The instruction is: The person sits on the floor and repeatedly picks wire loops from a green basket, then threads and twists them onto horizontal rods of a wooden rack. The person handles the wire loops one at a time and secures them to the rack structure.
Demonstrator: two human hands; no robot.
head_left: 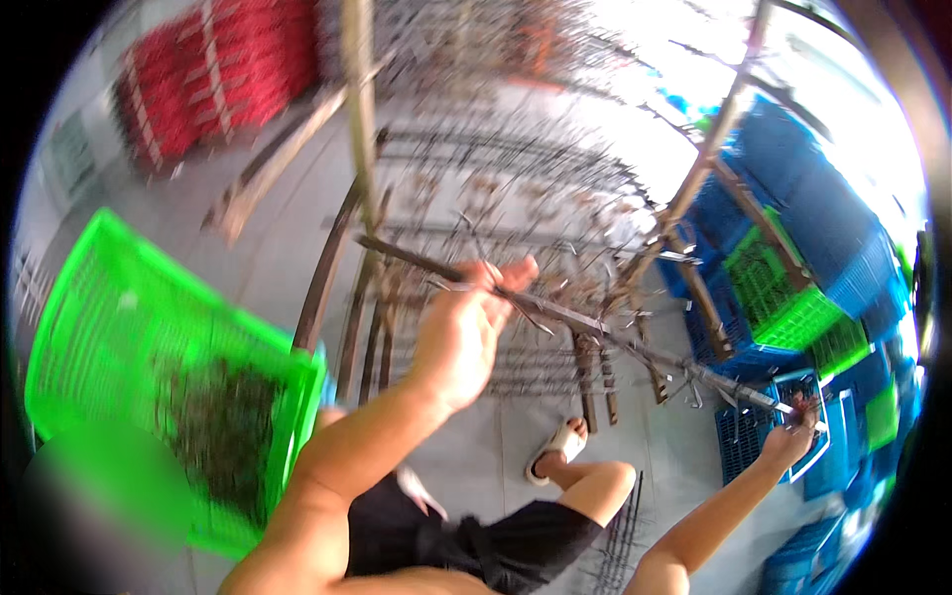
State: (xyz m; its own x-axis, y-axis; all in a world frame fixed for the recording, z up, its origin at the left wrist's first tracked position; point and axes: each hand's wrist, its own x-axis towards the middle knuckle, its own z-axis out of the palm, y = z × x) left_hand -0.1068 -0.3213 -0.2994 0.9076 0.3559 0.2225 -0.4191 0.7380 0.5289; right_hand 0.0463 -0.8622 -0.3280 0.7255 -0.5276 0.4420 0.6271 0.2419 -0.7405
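Note:
A long dark bar (570,315) with thin metal hooks along it slants across the view, from upper left down to the lower right. Toward its left part my left hand (461,342) is closed around it, with some fingertips sticking out past it. My right hand (791,436) grips the bar's right end, beside the blue crates. Just beyond the bar stands a wooden rack (359,129), where many similar hooked bars (496,233) lie in rows. Motion blur hides the finer detail of the hooks.
To my left is a bright green crate (188,288) with a dark tangled heap (223,426) inside. Stacked blue crates (823,188) and green crates (783,297) rise at the right. Red bundles (218,74) stand far left. Thin dark rods (625,540) lie near my leg.

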